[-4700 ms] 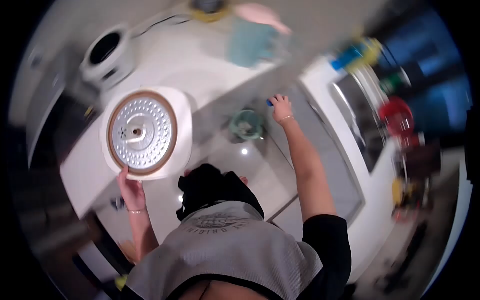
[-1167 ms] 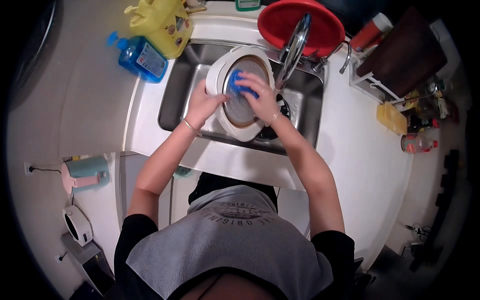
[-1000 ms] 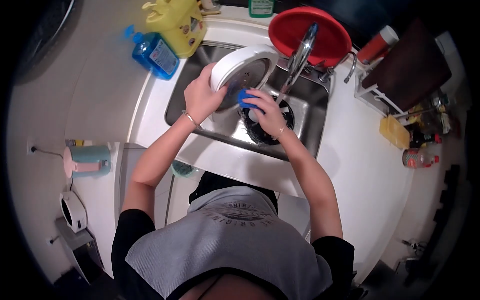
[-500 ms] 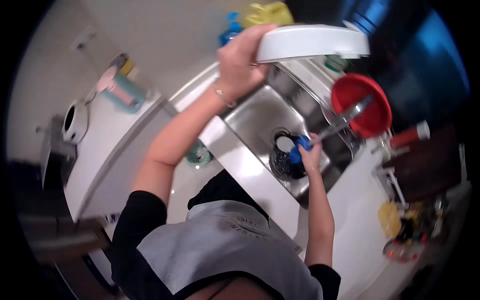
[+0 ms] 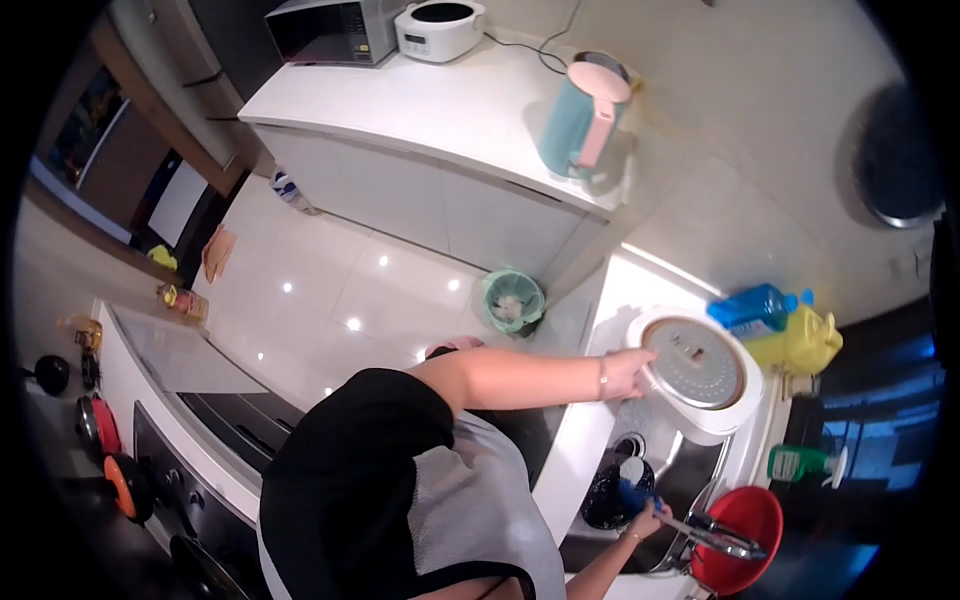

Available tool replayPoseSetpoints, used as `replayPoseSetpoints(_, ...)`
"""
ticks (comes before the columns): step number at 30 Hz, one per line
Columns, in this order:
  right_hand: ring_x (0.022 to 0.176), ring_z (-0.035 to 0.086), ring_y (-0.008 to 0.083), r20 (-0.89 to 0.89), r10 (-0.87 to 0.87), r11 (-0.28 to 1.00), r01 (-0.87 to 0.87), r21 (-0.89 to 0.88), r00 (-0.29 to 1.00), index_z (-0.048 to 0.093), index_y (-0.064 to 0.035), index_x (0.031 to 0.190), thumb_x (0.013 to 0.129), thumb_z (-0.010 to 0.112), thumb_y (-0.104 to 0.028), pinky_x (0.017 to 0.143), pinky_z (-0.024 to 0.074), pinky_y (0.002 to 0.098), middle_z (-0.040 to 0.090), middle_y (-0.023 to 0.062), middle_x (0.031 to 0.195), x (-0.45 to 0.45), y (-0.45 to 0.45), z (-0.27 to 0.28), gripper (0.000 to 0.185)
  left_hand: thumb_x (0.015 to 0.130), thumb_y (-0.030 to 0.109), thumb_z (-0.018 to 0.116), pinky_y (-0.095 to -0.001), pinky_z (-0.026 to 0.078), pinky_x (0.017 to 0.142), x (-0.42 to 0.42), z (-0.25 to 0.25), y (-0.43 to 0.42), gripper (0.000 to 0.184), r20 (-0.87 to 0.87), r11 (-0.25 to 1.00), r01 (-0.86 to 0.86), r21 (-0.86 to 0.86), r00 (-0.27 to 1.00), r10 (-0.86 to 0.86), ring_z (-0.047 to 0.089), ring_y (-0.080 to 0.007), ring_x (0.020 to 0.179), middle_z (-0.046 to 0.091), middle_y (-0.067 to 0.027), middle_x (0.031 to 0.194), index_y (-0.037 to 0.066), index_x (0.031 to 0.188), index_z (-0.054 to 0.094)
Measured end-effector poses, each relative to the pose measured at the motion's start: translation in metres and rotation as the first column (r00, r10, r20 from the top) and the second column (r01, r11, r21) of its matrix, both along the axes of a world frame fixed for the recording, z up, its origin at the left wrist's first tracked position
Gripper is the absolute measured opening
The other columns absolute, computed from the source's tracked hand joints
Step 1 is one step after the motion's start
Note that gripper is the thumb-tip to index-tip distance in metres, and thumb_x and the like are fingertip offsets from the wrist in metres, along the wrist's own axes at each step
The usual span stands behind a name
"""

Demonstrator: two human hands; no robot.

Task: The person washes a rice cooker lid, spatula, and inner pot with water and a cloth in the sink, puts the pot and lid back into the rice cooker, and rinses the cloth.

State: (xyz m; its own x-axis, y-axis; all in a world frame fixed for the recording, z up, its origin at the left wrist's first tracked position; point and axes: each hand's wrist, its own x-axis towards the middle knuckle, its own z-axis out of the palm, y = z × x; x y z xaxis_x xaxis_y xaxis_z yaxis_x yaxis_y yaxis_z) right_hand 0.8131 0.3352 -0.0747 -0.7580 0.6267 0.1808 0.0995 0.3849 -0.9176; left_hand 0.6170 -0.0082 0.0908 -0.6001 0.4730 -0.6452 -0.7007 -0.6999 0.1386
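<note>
While gripping the white lid (image 5: pixel 695 375) by its left edge with the left hand (image 5: pixel 630 373), also clutching a blue sponge (image 5: pixel 632 494) with the right hand (image 5: pixel 649 517). On the left, curling fingers over the rim, mostly closed around it. On the right, bunching fingers around the sponge, mostly closed too. Holding the lid over the far end of the sink (image 5: pixel 687 480), presenting the studded metal face and brown ring to the camera. Not making out any contact between lid and sink edge from this angle. Holding the sponge at the black round part (image 5: pixel 600 504) in the sink, on it or just above; not making out which. Having the right hand just beside the chrome faucet (image 5: pixel 725 540). Seeing a white disc (image 5: pixel 632 469) at the far edge of the black part. Right of the lid, seeing a blue pump bottle (image 5: pixel 750 308) and yellow jug (image 5: pixel 803 342) side by side, then nearer, a green spray bottle (image 5: pixel 798 463) and red basin (image 5: pixel 757 512). On the far tabletop (image 5: pixel 420 108), seeing a kettle (image 5: pixel 565 130), a white cooker (image 5: pixel 440 40) and a microwave (image 5: pixel 330 32).
</note>
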Motion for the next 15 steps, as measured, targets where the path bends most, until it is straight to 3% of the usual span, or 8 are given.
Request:
replayPoseSetpoints(4, 0.074, 0.044, 0.0193, 0.264, -0.268, 0.935, 0.184, 0.304, 0.926, 0.044, -0.0021, 0.087, 0.070, 0.067, -0.009, 0.075, 0.0410, 0.0319, 0.047, 0.0086, 0.084, -0.016, -0.011, 0.021, 0.029, 0.078, 0.022, 0.062, -0.0382, 0.046, 0.081, 0.029, -0.017, -0.108, 0.028, 0.144, 0.998, 0.033, -0.061, 0.989, -0.024, 0.055, -0.0193, 0.095, 0.055, -0.0040, 0.105, 0.010, 0.102, 0.052)
replayPoseSetpoints(5, 0.074, 0.044, 0.0199, 0.209, -0.263, 0.944, 0.206, 0.259, 0.942, 0.044, -0.0010, 0.086, 0.070, 0.068, -0.012, 0.074, 0.0410, 0.0313, 0.046, 0.0093, 0.083, -0.019, -0.012, 0.020, 0.031, 0.077, 0.021, 0.064, -0.0364, 0.050, 0.077, 0.037, -0.034, -0.142, 0.030, 0.105, 1.000, -0.027, 0.006, 0.994, 0.026, 0.058, -0.0198, 0.089, 0.057, -0.0057, 0.100, 0.009, 0.102, 0.052)
replayPoseSetpoints(8, 0.073, 0.049, 0.0214, 0.174, -0.427, 0.858, 0.337, 0.388, 0.887, 0.052, 0.0034, 0.087, 0.070, 0.069, -0.017, 0.071, 0.0429, 0.0331, 0.054, 0.0134, 0.084, -0.025, -0.024, 0.023, 0.031, 0.080, 0.016, 0.059, -0.0338, 0.054, 0.073, 0.057, -0.012, -0.256, 0.029, 0.087, 0.965, -0.149, -0.214, 0.982, 0.171, 0.060, -0.0200, 0.084, 0.057, -0.0096, 0.098, 0.005, 0.105, 0.050)
replayPoseSetpoints(9, 0.073, 0.050, 0.0218, 0.229, -0.465, 0.869, 0.391, 0.302, 0.856, 0.052, 0.0043, 0.087, 0.071, 0.070, -0.020, 0.071, 0.0434, 0.0335, 0.055, 0.0144, 0.084, -0.026, -0.024, 0.024, 0.034, 0.080, 0.018, 0.058, -0.0306, 0.055, 0.067, 0.060, -0.029, -0.290, 0.030, -0.042, 0.957, -0.235, -0.170, 0.972, 0.232, 0.061, -0.0197, 0.081, 0.057, -0.0089, 0.096, 0.004, 0.105, 0.049)
replayPoseSetpoints(10, 0.074, 0.051, 0.0221, 0.288, -0.495, 0.868, 0.448, 0.217, 0.820, 0.053, 0.0053, 0.086, 0.071, 0.071, -0.022, 0.071, 0.0439, 0.0338, 0.056, 0.0155, 0.084, -0.026, -0.025, 0.026, 0.036, 0.079, 0.018, 0.060, -0.0320, 0.055, 0.066, 0.063, -0.002, -0.326, 0.029, -0.046, 0.900, -0.281, -0.333, 0.958, 0.282, 0.060, -0.0202, 0.081, 0.056, -0.0087, 0.093, 0.003, 0.101, 0.050)
replayPoseSetpoints(11, 0.070, 0.053, 0.0236, 0.306, -0.607, 0.793, 0.530, 0.302, 0.734, 0.054, 0.0075, 0.084, 0.067, 0.074, -0.027, 0.069, 0.0450, 0.0340, 0.059, 0.0167, 0.083, -0.028, -0.037, 0.035, 0.043, 0.079, 0.019, 0.060, -0.0307, 0.055, 0.060, 0.056, 0.002, -0.354, 0.027, -0.067, 0.815, -0.332, -0.475, 0.937, 0.343, 0.060, -0.0189, 0.075, 0.056, -0.0086, 0.091, 0.003, 0.099, 0.051)
replayPoseSetpoints(12, 0.070, 0.055, 0.0252, 0.326, -0.642, 0.767, 0.583, 0.268, 0.694, 0.055, 0.0084, 0.089, 0.066, 0.074, -0.034, 0.071, 0.0463, 0.0350, 0.060, 0.0169, 0.086, -0.021, -0.024, 0.023, 0.052, 0.079, 0.018, 0.060, -0.0304, 0.055, 0.057, 0.049, -0.018, -0.386, 0.024, -0.125, 0.785, -0.427, -0.449, 0.900, 0.418, 0.059, -0.0185, 0.070, 0.056, -0.0084, 0.087, 0.003, 0.096, 0.052)
replayPoseSetpoints(15, 0.070, 0.056, 0.0253, 0.379, -0.709, 0.682, 0.715, 0.154, 0.594, 0.055, 0.0084, 0.090, 0.066, 0.073, -0.035, 0.072, 0.0466, 0.0351, 0.060, 0.0168, 0.087, -0.029, -0.052, 0.029, 0.053, 0.079, 0.015, 0.060, -0.0308, 0.052, 0.050, -0.018, 0.007, -0.431, 0.017, -0.190, 0.548, -0.701, -0.456, 0.678, 0.710, 0.058, -0.0190, 0.070, 0.053, -0.0085, 0.087, 0.003, 0.088, 0.052)
